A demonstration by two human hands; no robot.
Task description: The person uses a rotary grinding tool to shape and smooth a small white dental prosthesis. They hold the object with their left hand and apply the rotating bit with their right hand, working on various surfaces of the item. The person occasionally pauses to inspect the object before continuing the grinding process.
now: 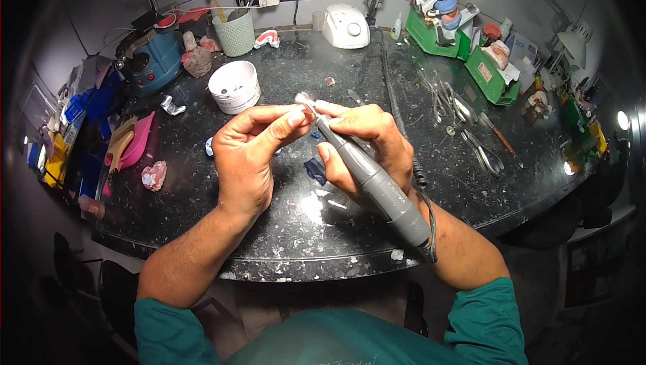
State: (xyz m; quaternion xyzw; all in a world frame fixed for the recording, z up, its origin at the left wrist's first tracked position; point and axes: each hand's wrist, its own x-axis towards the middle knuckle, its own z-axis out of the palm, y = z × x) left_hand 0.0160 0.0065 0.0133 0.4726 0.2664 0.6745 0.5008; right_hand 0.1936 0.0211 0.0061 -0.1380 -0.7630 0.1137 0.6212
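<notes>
My right hand point(380, 137) is wrapped round a grey rotary handpiece point(377, 186), its cable end toward my right forearm and its nose pointing up and left. Between the thumb and fingertips of my left hand point(249, 149) is a small pinkish-red piece point(309, 107); its exact kind is too small to make out. The handpiece's tip meets or nearly meets this piece, and a pale blurred patch shows just beyond it. Both hands come together above the middle of the dark speckled table point(282, 237). A dark blue scrap point(315, 171) lies below them.
A white tub point(234, 89) stands just beyond my left hand. Left of it are a pink dustpan point(138, 139) and a pink-white lump point(154, 176). Metal tools point(481, 153) lie at right, near green bins point(491, 77). A white control unit point(346, 27) sits at the back.
</notes>
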